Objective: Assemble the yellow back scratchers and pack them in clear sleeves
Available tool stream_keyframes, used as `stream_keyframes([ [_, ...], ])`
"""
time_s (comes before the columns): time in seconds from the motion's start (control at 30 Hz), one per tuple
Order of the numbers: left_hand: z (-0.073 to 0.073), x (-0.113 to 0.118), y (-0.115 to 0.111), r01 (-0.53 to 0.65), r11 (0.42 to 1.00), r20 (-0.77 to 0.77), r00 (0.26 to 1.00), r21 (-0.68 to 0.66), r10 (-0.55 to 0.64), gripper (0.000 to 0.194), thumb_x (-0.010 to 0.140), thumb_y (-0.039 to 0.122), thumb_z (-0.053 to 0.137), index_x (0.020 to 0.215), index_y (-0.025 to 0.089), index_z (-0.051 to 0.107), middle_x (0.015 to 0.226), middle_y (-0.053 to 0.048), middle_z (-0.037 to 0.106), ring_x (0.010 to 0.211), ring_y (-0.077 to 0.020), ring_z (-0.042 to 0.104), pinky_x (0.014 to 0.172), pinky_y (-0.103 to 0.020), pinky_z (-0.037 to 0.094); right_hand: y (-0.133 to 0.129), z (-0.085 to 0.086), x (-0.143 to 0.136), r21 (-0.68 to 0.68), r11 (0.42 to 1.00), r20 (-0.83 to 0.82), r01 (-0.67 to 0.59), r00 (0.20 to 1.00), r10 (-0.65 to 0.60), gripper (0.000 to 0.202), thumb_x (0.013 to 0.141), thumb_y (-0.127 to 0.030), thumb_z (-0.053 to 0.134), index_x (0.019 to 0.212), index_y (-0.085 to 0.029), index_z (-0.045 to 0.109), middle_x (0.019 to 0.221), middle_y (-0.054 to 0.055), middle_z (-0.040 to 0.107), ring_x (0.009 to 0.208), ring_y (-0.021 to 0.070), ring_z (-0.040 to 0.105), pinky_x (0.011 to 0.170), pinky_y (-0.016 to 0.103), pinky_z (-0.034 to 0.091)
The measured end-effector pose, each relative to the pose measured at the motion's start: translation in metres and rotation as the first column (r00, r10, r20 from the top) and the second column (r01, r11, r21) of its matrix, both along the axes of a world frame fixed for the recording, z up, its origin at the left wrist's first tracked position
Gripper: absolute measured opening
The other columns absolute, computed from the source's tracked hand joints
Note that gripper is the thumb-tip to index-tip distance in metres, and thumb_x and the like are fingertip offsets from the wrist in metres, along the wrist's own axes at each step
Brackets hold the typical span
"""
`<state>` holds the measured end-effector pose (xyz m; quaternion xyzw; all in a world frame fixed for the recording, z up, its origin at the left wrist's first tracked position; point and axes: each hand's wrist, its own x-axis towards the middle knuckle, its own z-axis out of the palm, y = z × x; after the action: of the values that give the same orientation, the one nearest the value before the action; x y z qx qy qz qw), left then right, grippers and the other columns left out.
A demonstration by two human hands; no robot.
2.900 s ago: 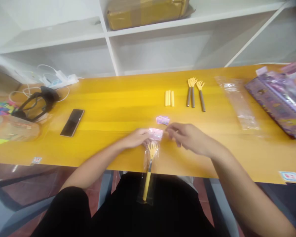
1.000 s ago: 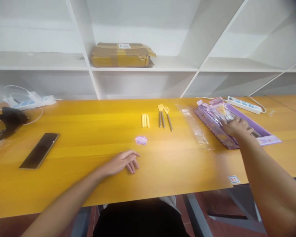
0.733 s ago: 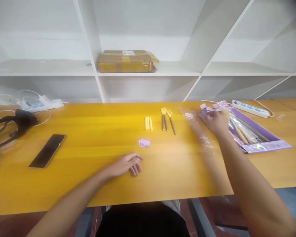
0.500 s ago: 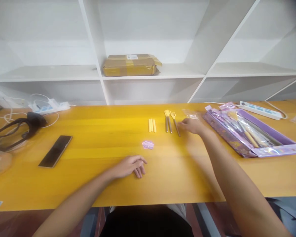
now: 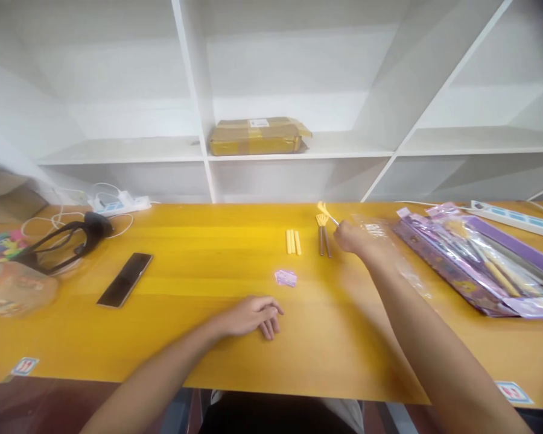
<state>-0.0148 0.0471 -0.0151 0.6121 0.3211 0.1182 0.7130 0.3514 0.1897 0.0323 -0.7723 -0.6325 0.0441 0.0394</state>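
My right hand is closed around the handle of a back scratcher, its yellow claw-shaped head pointing up and left. Two more back scratchers with yellow heads and dark handles lie just left of that hand. Beside them are short pale-yellow sticks. A few small purple-and-white cards lie nearer to me. My left hand rests on the table below the cards, fingers loosely bent and apart, holding nothing.
On the right lie clear plastic wrappers and a purple box of packaged items. A phone, black strap-like gear and a plastic tub are leftward. Power strips line the back; a taped carton sits on the shelf.
My right hand has taken hold of the rightmost back scratcher and tilted it off its place, head toward the upper left. My left hand stays in place; the view has shifted left.
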Motion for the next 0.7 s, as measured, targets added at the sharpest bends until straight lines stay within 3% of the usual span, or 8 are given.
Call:
stream_keyframes([
  [0.23,0.0,0.0,-0.002,-0.023,0.998,-0.036,0.999,0.057,0.025,0.05,0.101,0.065,0.055,0.115,0.017,0.06,0.091,-0.008,0.073,0.069,-0.0186,0.074,0.068,-0.033,0.056,-0.001,-0.027,-0.08,-0.087,0.996,-0.093,-0.018,0.996,0.01,0.052,0.111,-0.053,0.038,0.123,-0.009,0.062,0.118,0.027,0.074,0.112,0.0346,0.074,0.093,0.039,0.052],
  [0.37,-0.005,0.003,-0.003,-0.094,0.994,-0.003,0.996,0.064,0.094,0.055,0.098,0.07,0.057,0.11,0.016,0.06,0.086,-0.007,0.072,0.067,-0.0188,0.074,0.064,-0.032,0.055,-0.006,-0.031,-0.096,-0.102,0.995,-0.092,-0.009,0.996,-0.001,0.042,0.109,-0.042,0.043,0.121,-0.007,0.065,0.114,0.027,0.075,0.114,0.0345,0.074,0.097,0.041,0.052],
  [0.57,-0.012,0.009,0.002,-0.337,0.941,0.214,0.923,0.041,0.321,0.057,0.092,0.068,0.069,0.112,0.015,0.061,0.09,-0.008,0.071,0.075,-0.0194,0.074,0.075,-0.036,0.059,-0.025,0.001,-0.089,-0.077,0.997,-0.152,0.001,0.988,-0.013,0.035,0.106,-0.037,0.045,0.109,-0.01,0.068,0.112,0.026,0.075,0.107,0.0334,0.073,0.086,0.037,0.052],
  [0.63,-0.008,0.011,0.005,-0.421,0.906,0.304,0.857,-0.05,0.415,0.058,0.089,0.065,0.076,0.117,0.016,0.06,0.104,-0.011,0.073,0.085,-0.0214,0.075,0.085,-0.042,0.06,-0.043,0.014,-0.093,-0.068,0.996,-0.206,-0.059,0.977,0.044,0.039,0.108,-0.043,0.042,0.101,-0.014,0.067,0.102,0.019,0.076,0.094,0.0277,0.073,0.078,0.033,0.051],
  [0.7,-0.002,0.012,0.007,-0.436,0.875,0.362,0.796,-0.212,0.484,0.058,0.087,0.06,0.08,0.123,0.019,0.059,0.122,-0.015,0.071,0.097,-0.0248,0.075,0.092,-0.048,0.06,-0.066,0.023,-0.102,-0.011,0.983,-0.374,-0.181,0.913,0.164,0.046,0.108,-0.055,0.04,0.094,-0.019,0.065,0.09,0.01,0.073,0.082,0.0218,0.068,0.071,0.03,0.048],
])
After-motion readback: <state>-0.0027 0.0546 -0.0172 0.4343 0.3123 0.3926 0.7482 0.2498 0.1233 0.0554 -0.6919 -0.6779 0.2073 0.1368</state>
